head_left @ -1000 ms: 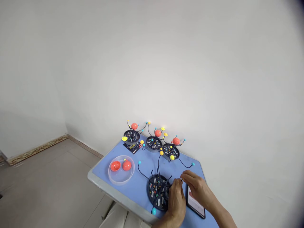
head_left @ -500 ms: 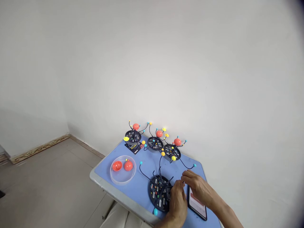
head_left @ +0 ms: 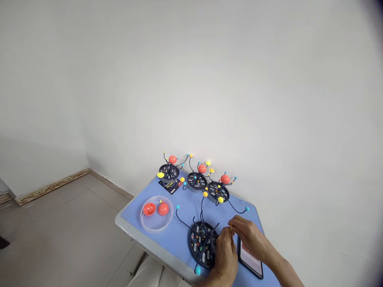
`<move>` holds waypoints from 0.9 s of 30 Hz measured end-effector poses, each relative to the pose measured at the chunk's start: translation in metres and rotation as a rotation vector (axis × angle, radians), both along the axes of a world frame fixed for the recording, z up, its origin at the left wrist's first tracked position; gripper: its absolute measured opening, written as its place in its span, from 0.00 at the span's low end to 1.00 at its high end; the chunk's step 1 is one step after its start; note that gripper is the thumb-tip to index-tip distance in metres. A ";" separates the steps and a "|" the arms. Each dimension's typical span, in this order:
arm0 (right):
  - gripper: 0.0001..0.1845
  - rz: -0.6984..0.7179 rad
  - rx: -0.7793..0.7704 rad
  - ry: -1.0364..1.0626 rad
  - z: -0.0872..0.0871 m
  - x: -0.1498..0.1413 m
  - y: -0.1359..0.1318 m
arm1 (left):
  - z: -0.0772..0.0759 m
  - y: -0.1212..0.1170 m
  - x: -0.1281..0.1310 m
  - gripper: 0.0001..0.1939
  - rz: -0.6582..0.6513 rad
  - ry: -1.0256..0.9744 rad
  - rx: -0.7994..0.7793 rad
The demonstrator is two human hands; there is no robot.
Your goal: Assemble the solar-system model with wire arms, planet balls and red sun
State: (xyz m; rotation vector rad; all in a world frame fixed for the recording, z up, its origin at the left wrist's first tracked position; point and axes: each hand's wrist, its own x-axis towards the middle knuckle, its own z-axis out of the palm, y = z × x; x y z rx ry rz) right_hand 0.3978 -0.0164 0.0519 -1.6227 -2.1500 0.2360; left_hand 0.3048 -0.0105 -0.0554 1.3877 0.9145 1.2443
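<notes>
A solar system model [head_left: 196, 243] with a round black printed base stands at the table's front, its curved black arms spreading outward. Two arms end in blue balls and one carries orange balls; a few have bare tips. My left hand [head_left: 226, 253] is closed at the model's right edge, gripping one of its arms, most of which the fingers hide. Against the left fingertips, my right hand [head_left: 248, 235] pinches at that arm's end. Whatever small piece sits between the right fingertips is hidden.
Three similar models with red central balls, the left [head_left: 169, 172], middle [head_left: 196, 181] and right [head_left: 218, 192], stand along the wall. A clear round tray [head_left: 155, 230] holds red half-balls and small pieces. A black card [head_left: 170, 187] lies behind it. A phone [head_left: 253, 265] lies under my right forearm.
The view has shifted slightly. Both hands stay pressed together at the same spot, with only a small change in the right fingers. The model in front tilts very slightly.
</notes>
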 end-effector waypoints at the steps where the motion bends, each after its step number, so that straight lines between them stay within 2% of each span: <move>1: 0.14 -0.022 -0.008 0.101 0.000 0.001 0.001 | 0.001 0.000 -0.001 0.09 0.001 0.008 0.015; 4: 0.14 -0.138 -0.058 0.397 -0.001 0.004 0.002 | 0.004 0.000 -0.003 0.09 -0.009 0.044 0.048; 7: 0.21 -0.270 -0.172 0.656 -0.002 0.008 0.000 | 0.003 -0.001 -0.002 0.10 -0.003 0.031 0.021; 10: 0.26 -0.335 -0.230 0.770 -0.004 0.009 -0.005 | 0.001 -0.001 0.000 0.13 -0.008 -0.016 -0.013; 14: 0.26 -0.363 -0.288 0.911 -0.005 0.006 -0.011 | -0.001 0.000 0.002 0.15 -0.020 -0.045 -0.032; 27: 0.21 -0.270 -0.331 0.872 0.000 -0.004 -0.009 | -0.003 0.001 0.002 0.13 -0.022 -0.017 0.038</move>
